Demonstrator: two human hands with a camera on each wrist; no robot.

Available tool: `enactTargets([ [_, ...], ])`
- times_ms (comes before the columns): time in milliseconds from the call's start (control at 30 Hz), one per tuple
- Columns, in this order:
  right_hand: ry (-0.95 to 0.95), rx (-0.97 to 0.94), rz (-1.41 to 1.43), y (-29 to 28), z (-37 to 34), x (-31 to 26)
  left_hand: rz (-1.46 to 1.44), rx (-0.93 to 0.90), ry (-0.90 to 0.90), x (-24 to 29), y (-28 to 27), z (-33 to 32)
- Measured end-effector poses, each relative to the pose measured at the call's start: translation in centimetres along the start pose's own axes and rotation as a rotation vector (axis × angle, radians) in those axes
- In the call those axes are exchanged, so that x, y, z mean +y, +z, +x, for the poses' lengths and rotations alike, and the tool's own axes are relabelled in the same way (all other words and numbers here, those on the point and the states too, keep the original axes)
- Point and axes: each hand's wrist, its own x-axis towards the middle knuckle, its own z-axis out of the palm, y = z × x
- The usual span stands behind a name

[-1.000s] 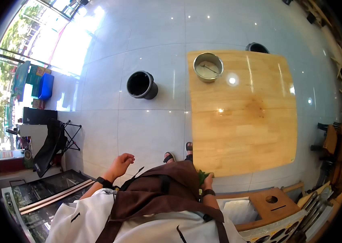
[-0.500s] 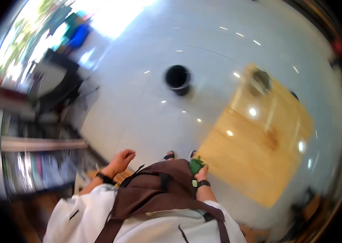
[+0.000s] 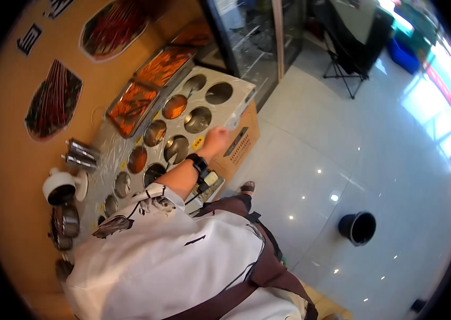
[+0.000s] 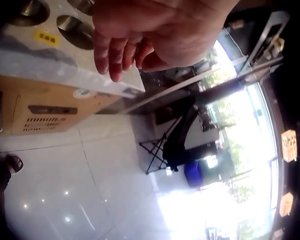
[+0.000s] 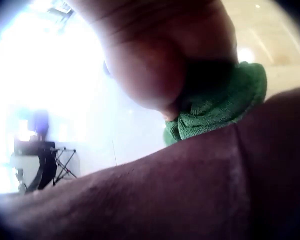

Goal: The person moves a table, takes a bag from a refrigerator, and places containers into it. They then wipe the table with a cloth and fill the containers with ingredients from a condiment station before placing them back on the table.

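My left hand [image 3: 216,141] hangs at the front edge of a plastic-covered counter [image 3: 242,88] set with round metal pots. Its fingers curl loosely around nothing, as the left wrist view shows with the hand [image 4: 155,35] beside the counter's edge. In the right wrist view my right hand [image 5: 150,65] grips a green terry cloth [image 5: 215,110] close to the brown apron [image 5: 155,185]. The head view has that hand hidden behind my body.
Trays of orange food [image 3: 132,106] line the counter's back, near a white pot-like vessel [image 3: 59,186]. A black bucket [image 3: 357,228] stands on the tiled floor. A black folding chair [image 3: 345,48] is beyond the counter, by a glass-sided cabinet [image 3: 254,32].
My body has turned left, away from the wooden table and towards the counter with pots. The left hand is now at the counter's edge; the right hand has kept the green cloth.
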Motion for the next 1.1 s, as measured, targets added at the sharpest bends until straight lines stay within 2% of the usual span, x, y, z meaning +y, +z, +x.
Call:
enactTargets([
  [67,-0.215,0.061,-0.293,-0.2,1.2,-2.3,-0.147,0.134,-0.230,-1.2,-4.2,1.7],
  [100,-0.316,0.089,-0.421,0.0,1.9,-3.8,-0.159,0.154,-0.254,-2.7,-5.9,2.8],
  [167,-0.455,0.128,-0.586,0.5,2.8,-6.5,-0.277,0.366,-0.339,-5.3,-9.4,5.5],
  [200,-0.369,0.096,-0.659,1.9,-2.1,-12.3,-0.116,0.355,-0.376,-9.0,-11.4,7.8],
  [233,-0.368,0.099,-0.688,2.7,-3.0,-14.2,0.043,0.338,-0.413,-12.4,-13.2,9.9],
  [267,-0.425,0.120,-0.629,3.4,-3.4,-15.8,0.015,0.466,-0.434,-13.7,-14.2,10.9],
  [300,-0.477,0.140,-0.571,4.3,-4.3,-17.4,0.023,0.423,-0.426,-13.8,-16.0,11.5],
  [333,-0.537,0.098,-0.546,5.2,-5.4,-18.9,0.064,0.449,-0.559,-13.7,-16.7,12.2],
  [367,-0.531,0.101,-0.567,6.1,-5.7,-20.1,0.107,0.470,-0.688,-10.4,-17.6,12.4],
  [400,-0.534,0.090,-0.516,6.8,-5.4,-21.2,0.103,0.469,-0.705,-12.6,-18.0,13.7],
  [467,-0.547,0.068,-0.468,8.9,-5.8,-23.5,0.267,0.492,-0.868,-16.3,-18.7,16.6],
  [500,-0.548,0.074,-0.477,9.8,-6.7,-24.7,0.260,0.489,-0.876,-16.9,-18.8,17.3],
  [567,-0.623,0.045,-0.594,12.0,-8.9,-27.5,0.352,0.401,-0.909,-14.4,-19.2,17.6],
  [600,-0.622,0.053,-0.606,12.3,-8.2,-28.3,0.344,0.395,-0.919,-14.7,-19.2,17.9],
  [667,-0.693,0.045,-0.841,12.6,-6.7,-29.6,0.571,0.525,-0.893,-15.4,-18.9,18.5],
  [700,-0.687,0.055,-0.851,13.7,-8.0,-31.0,0.567,0.513,-0.902,-15.1,-18.8,18.7],
  [767,-0.489,0.166,-0.784,16.4,-10.2,-34.6,0.629,0.518,-0.980,-14.0,-18.7,18.8],
  [800,-0.597,0.125,-0.766,17.2,-10.7,-35.9,0.630,0.512,-0.987,-14.6,-18.9,19.1],
  [833,-0.589,0.083,-0.737,17.8,-10.9,-37.2,0.564,0.459,-1.003,-15.4,-19.5,19.5],
  [867,-0.657,0.101,-0.721,17.5,-8.7,-37.6,0.498,0.407,-1.017,-16.0,-20.1,19.7],
  [900,-0.727,0.119,-0.704,17.2,-6.7,-37.6,0.499,0.403,-1.020,-16.1,-20.4,19.8],
  [967,-0.737,0.077,-0.716,18.4,-7.3,-39.9,0.428,0.380,-1.043,-15.5,-20.8,20.0],
  [1033,-0.755,0.030,-0.730,20.1,-7.5,-42.4,0.329,0.386,-1.014,-18.7,-21.2,20.0],
  [1100,-0.881,0.006,-0.732,21.6,-7.2,-44.7,0.229,0.407,-0.990,-18.5,-21.0,19.6],
])
